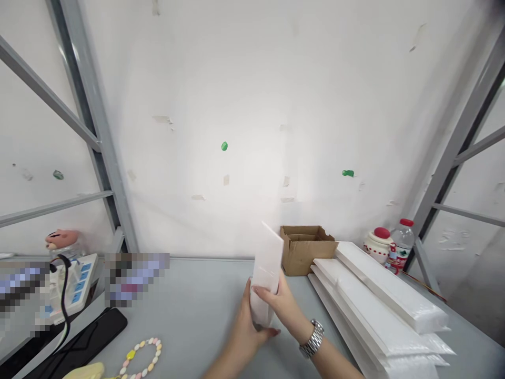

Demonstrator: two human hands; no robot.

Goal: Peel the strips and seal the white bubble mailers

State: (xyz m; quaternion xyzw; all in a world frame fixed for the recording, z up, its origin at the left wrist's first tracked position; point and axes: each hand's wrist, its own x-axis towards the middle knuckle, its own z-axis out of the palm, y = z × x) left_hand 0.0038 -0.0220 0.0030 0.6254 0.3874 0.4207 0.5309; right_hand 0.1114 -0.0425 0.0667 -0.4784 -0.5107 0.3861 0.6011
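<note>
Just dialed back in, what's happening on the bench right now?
A person holds a flat white pack upright over the grey table with both hands: the left hand grips its lower end from below, the right hand, with a metal wristwatch, wraps its side. To the right lies a stack of similar white packs, with an open cardboard box behind it. A bead bracelet lies near the front left.
</note>
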